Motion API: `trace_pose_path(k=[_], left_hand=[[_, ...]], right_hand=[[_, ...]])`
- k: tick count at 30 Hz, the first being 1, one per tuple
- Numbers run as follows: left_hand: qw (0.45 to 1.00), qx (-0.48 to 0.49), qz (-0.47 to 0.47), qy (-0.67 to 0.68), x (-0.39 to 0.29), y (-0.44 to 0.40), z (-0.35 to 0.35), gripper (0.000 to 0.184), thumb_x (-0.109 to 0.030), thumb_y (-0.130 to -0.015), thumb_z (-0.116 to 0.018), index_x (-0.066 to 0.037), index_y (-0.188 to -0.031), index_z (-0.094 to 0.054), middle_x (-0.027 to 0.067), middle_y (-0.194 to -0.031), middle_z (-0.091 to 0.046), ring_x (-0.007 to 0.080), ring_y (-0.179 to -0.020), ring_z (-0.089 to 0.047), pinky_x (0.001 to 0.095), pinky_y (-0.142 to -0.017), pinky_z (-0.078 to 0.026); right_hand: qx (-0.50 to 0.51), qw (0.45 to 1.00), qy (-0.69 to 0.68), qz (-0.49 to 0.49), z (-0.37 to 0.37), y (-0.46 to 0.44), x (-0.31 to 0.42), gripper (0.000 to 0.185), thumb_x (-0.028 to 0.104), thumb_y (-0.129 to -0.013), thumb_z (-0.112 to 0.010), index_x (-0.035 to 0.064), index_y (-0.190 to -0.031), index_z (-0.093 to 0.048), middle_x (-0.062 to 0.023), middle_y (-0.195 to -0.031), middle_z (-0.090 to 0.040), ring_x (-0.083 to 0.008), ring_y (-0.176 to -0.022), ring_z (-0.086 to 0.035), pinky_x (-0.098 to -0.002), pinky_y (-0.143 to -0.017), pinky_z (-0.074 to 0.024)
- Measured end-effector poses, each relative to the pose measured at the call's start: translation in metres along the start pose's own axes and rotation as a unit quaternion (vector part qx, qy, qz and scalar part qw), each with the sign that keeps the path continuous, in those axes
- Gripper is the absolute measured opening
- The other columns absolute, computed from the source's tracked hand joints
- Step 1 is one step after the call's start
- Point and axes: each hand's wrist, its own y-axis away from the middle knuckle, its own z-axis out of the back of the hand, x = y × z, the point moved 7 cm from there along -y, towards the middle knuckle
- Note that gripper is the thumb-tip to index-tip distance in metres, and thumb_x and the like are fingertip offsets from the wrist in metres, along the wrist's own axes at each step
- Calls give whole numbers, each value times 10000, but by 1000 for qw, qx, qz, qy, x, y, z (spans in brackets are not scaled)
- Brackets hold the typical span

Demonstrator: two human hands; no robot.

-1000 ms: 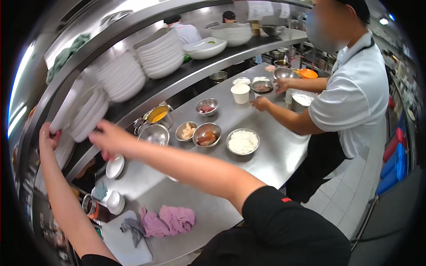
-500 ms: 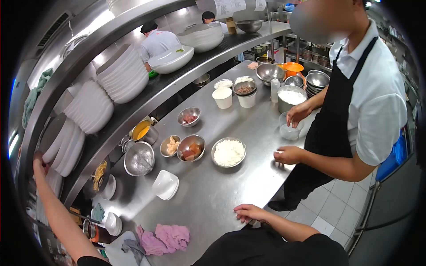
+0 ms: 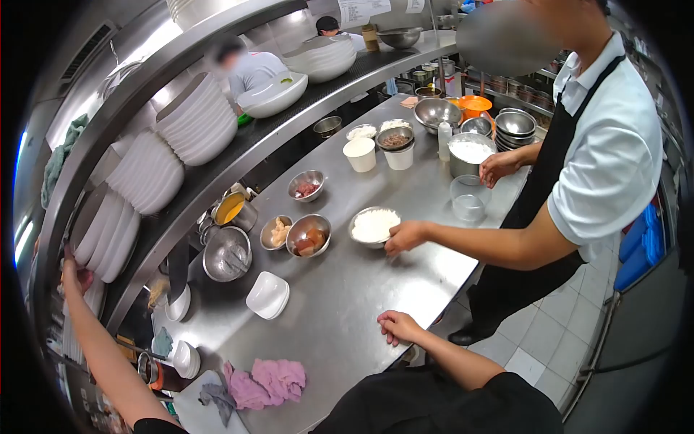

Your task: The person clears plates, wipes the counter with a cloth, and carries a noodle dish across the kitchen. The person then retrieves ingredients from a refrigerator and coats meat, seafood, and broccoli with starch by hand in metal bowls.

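Note:
My left hand [image 3: 74, 275] reaches up to the far left end of the shelf, against the lower edge of the leftmost stacked white dishes [image 3: 108, 231]; whether its fingers grip anything is not clear. Near the front edge of the steel table [image 3: 340, 296], my right hand [image 3: 395, 328] rests with its fingers loosely bent and nothing visible in them. White square bowls [image 3: 267, 295] sit to its left on the table. A pink cloth [image 3: 267, 383] and a grey cloth [image 3: 217, 398] lie at the lower left, the grey one partly on a white board [image 3: 199, 412].
At the right, a co-worker in a black apron [image 3: 538, 188] touches a metal bowl of white food [image 3: 374, 225]; the other hand is by a clear container [image 3: 470, 199]. Several metal bowls stand mid-table. A shelf edge [image 3: 275, 148] with stacked dishes crosses above the table's left side.
The co-worker's hand has reached left to the bowl of white food. My right hand has come down from the shelf side to the table edge since the earliest frame. The pan of noodles is now mostly hidden.

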Motion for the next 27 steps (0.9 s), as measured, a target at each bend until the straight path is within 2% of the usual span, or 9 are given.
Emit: trace_pose_path(k=[5,8,10,13,16,18,19,20,27], left_hand=[[999,-6,-26,-31,-2,15,8,967,-909,-677,-466,-50,-1114,-545,133,-906,-614,193,-573,-560,311,-475,-471],[989,-69,-115,-54,-8,76,11,945,-803,-805,-455,-40,-1362,-440,162,-1183,-576,164,-643,-574,257,-506,-468],[951,-10,-308,4,8,131,14,750,-596,-954,-426,-68,-1477,-323,144,-1328,-511,131,-660,-574,208,-503,-446],[921,94,-374,56,96,261,2,528,-416,-1024,-359,-63,-1415,-391,130,-1203,-560,90,-623,-547,192,-474,-428],[922,348,-153,73,236,406,-32,455,-408,-994,-416,8,-1094,-571,123,-693,-630,148,-576,-602,266,-483,-478],[874,473,92,63,390,490,-49,454,-409,-945,-506,24,-1009,-625,164,-851,-682,217,-631,-643,360,-538,-522],[849,458,263,17,456,552,-46,441,-473,-969,-526,-82,-1142,-633,38,-919,-655,159,-795,-612,321,-715,-508],[866,440,189,-147,497,596,-47,295,-294,-922,-507,-119,-1028,-718,73,-1050,-677,209,-1073,-568,360,-998,-383],[847,414,200,-266,652,758,-78,288,-248,-929,-520,-85,-1093,-691,99,-1123,-653,235,-1127,-551,378,-1019,-384]], right_hand=[[-51,999,-9,18,1,4,-1,283,201,-991,-505,-1,-1181,-558,-74,-814,-629,-136,-558,-622,-280,-439,-520],[-67,998,-9,20,-3,8,4,282,202,-990,-493,5,-1180,-561,-72,-813,-630,-132,-553,-617,-279,-436,-518],[-88,996,-13,24,-2,12,5,242,172,-976,-474,7,-1119,-577,-68,-807,-629,-126,-544,-609,-276,-436,-517],[-81,995,-8,53,-2,10,0,210,168,-968,-469,10,-1046,-583,-63,-795,-629,-123,-535,-602,-275,-434,-514],[-66,995,18,70,-2,13,4,186,169,-960,-485,18,-996,-587,-58,-782,-629,-120,-534,-598,-272,-431,-505],[-38,996,42,65,-3,12,3,172,153,-951,-493,23,-1003,-592,-57,-795,-629,-116,-558,-598,-265,-452,-506],[-32,996,49,65,-3,13,2,172,153,-951,-493,23,-1003,-592,-57,-795,-629,-116,-558,-598,-265,-452,-506],[-22,995,47,84,-4,16,4,175,149,-953,-486,24,-1012,-593,-54,-809,-628,-113,-580,-599,-261,-471,-510],[80,989,62,106,-1,21,1,181,118,-961,-450,37,-1032,-596,-38,-837,-626,-105,-636,-602,-253,-519,-517]])
